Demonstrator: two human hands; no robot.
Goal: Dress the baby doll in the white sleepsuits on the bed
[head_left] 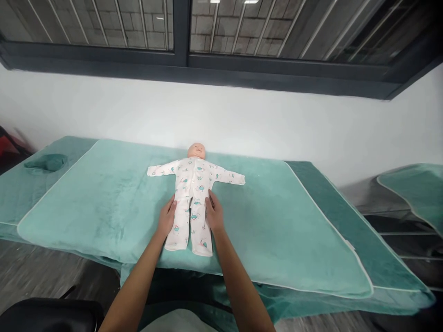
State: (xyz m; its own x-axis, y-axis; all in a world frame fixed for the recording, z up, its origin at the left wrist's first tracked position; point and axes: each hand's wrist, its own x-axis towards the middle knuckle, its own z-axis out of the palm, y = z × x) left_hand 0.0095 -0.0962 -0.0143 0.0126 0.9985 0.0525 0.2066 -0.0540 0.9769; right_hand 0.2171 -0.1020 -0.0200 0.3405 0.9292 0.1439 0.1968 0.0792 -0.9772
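Head view: clothed baby doll (194, 193) lies face up on the teal towel (104, 207), long axis pointing straight away from the person, head far, feet near the front edge. Left hand (167, 216) and right hand (213, 213) flank its legs, equally near. Fingers are straight, close together, resting on the legs, nothing clenched.

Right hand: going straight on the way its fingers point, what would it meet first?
Most likely the doll, at its side or its outstretched sleeve. The right hand lies flat beside the doll's leg, fingers pointing up along the body.
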